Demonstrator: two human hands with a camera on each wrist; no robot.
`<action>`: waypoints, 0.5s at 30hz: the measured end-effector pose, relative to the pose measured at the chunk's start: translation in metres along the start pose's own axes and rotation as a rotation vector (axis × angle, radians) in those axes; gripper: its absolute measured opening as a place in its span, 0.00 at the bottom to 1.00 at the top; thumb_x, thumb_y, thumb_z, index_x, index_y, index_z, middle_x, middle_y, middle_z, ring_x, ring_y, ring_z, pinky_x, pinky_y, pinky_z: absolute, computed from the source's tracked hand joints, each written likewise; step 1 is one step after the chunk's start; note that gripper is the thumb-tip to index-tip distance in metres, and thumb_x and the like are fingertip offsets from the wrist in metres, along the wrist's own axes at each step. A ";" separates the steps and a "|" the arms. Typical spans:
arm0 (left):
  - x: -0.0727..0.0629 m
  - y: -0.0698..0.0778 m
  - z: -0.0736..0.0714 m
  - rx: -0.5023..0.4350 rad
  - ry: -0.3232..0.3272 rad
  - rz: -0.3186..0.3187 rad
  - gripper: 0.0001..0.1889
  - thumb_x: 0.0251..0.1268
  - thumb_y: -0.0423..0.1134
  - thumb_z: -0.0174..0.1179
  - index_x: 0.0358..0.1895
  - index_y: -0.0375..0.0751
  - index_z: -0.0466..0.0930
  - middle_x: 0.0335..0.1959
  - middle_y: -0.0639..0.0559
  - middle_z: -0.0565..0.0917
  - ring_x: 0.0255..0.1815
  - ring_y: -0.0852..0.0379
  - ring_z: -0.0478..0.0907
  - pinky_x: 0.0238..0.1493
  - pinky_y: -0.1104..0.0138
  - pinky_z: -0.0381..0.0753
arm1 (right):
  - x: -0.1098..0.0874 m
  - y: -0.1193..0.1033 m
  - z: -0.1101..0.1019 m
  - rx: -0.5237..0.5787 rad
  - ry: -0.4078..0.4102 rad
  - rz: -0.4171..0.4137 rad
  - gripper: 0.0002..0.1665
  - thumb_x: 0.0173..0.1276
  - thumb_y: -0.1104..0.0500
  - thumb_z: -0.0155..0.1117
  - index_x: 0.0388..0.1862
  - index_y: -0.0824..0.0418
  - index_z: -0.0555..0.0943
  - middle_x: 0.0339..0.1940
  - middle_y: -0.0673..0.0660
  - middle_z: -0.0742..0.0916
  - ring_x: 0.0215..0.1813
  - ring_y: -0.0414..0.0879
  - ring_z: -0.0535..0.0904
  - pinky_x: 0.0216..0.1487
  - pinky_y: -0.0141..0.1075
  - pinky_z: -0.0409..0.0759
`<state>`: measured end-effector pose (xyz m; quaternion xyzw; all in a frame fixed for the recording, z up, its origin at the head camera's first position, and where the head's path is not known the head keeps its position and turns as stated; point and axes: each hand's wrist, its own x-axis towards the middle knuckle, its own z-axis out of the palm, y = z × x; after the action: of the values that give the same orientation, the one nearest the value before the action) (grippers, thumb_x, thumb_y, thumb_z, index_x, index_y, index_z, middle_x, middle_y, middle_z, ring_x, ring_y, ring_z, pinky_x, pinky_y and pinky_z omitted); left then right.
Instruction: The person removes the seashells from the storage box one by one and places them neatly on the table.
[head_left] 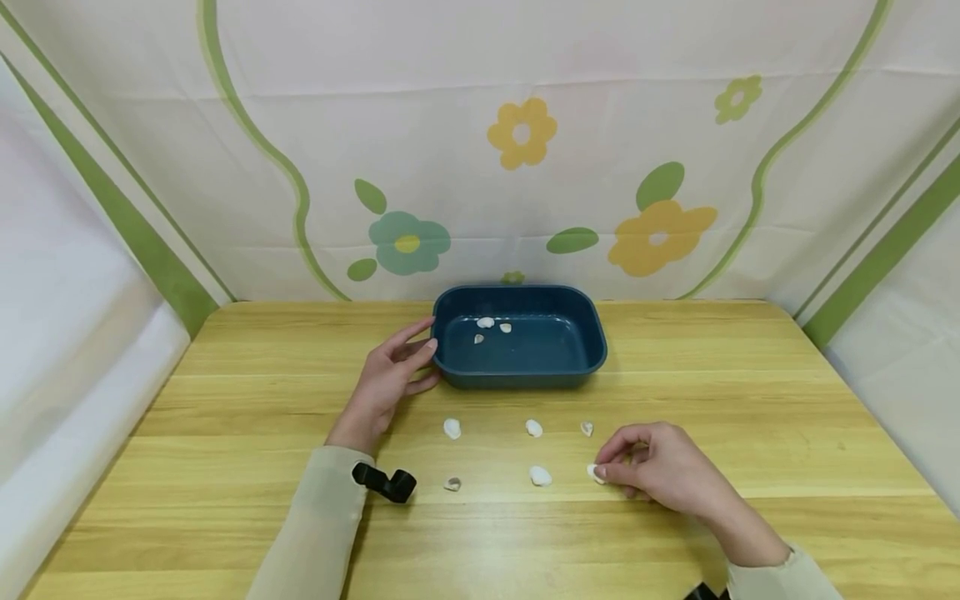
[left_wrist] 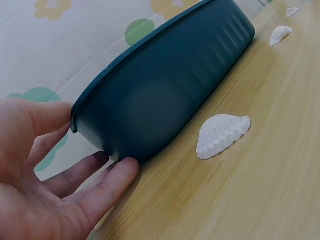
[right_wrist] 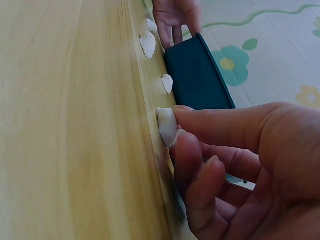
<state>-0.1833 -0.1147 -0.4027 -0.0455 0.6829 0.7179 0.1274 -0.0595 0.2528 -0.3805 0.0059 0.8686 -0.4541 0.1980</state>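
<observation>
My right hand (head_left: 663,467) pinches a white shell (right_wrist: 167,126) between thumb and fingers, low over the table at the right end of the front row of shells. At the basin's left end, my left hand (head_left: 390,375) touches the dark blue basin (head_left: 517,381) with its fingers spread. Its thumb meets the rim, while other fingertips rest low on the outer wall in the left wrist view. Inside the basin lie three shells, among them a white shell (head_left: 486,322). Between basin and right hand, a ribbed white shell (left_wrist: 222,136) and several others lie in two loose rows.
The wooden table (head_left: 262,400) meets a flowered curtain (head_left: 450,167) right behind the basin. Nearer me lie a greyish shell (head_left: 452,483) and a white shell (head_left: 540,476). A black wrist camera (head_left: 386,482) sticks out from my left sleeve.
</observation>
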 end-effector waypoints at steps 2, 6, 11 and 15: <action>0.000 0.000 0.000 0.003 0.000 0.004 0.24 0.84 0.43 0.60 0.78 0.61 0.76 0.75 0.40 0.77 0.70 0.44 0.81 0.65 0.47 0.87 | 0.000 0.001 0.000 0.007 -0.003 0.003 0.10 0.67 0.56 0.81 0.40 0.59 0.90 0.29 0.55 0.88 0.27 0.45 0.82 0.25 0.34 0.83; -0.001 0.000 0.001 0.007 -0.002 0.008 0.25 0.84 0.43 0.60 0.79 0.61 0.75 0.76 0.40 0.77 0.71 0.43 0.81 0.66 0.47 0.86 | 0.001 0.001 0.000 0.015 -0.008 0.010 0.10 0.67 0.56 0.80 0.41 0.59 0.90 0.28 0.55 0.88 0.27 0.45 0.83 0.25 0.35 0.83; -0.001 0.001 0.001 0.006 0.005 0.002 0.24 0.84 0.43 0.60 0.78 0.62 0.76 0.75 0.41 0.77 0.70 0.43 0.81 0.65 0.47 0.87 | 0.002 0.002 -0.001 0.021 -0.025 -0.001 0.10 0.68 0.55 0.80 0.42 0.60 0.90 0.27 0.55 0.89 0.27 0.45 0.82 0.25 0.34 0.83; -0.001 0.000 0.001 0.010 0.006 0.005 0.24 0.84 0.43 0.60 0.78 0.61 0.76 0.75 0.40 0.77 0.69 0.44 0.82 0.65 0.47 0.87 | 0.003 0.004 -0.002 0.030 -0.035 -0.009 0.10 0.68 0.55 0.80 0.42 0.60 0.90 0.27 0.55 0.89 0.27 0.45 0.82 0.25 0.34 0.83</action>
<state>-0.1824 -0.1138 -0.4022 -0.0453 0.6870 0.7146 0.1238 -0.0621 0.2560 -0.3837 -0.0030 0.8581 -0.4682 0.2108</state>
